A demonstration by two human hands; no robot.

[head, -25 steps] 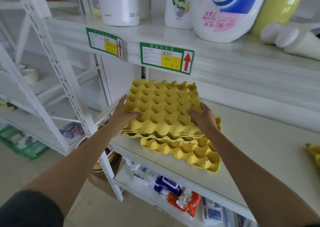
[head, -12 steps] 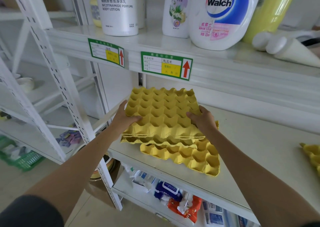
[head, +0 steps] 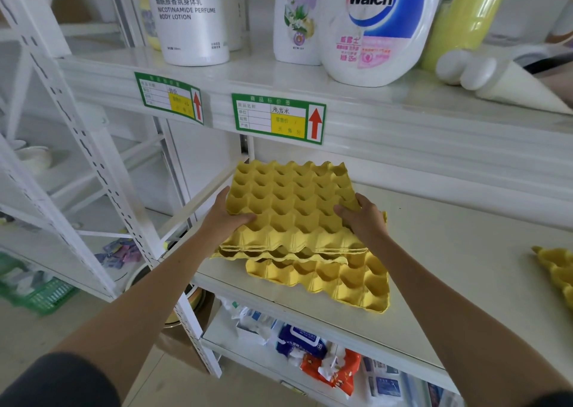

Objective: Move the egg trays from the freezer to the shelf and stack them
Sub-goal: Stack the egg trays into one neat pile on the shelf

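On the middle shelf (head: pixel 449 251), both hands at work. Left hand (head: pixel 224 220): fingers under the left edge of the held trays (head: pixel 291 208), thumb curled over the top. Right hand (head: pixel 362 217): same grip on the right edge, thumb on the cups. Held item: yellow egg trays, at least two nested, judging by the doubled front rim; tilted slightly, front edge low and close over the tray beneath, contact not clear.

Beneath: one yellow bottom tray (head: pixel 335 282) lying flat on the shelf, offset to the right and toward the front, so the held trays do not line up with it.

Far right, same shelf: a corner of another yellow tray (head: pixel 555 270), well apart from the pile.

Above: upper shelf with lotion bottle (head: pixel 192 16), detergent jug (head: pixel 378 25), green price labels (head: pixel 279 118).

Status, judged: trays at the shelf, stacking in progress. Left to do: square the held trays over the bottom one, release, add the stray tray. Freezer not in view; remaining count unknown.
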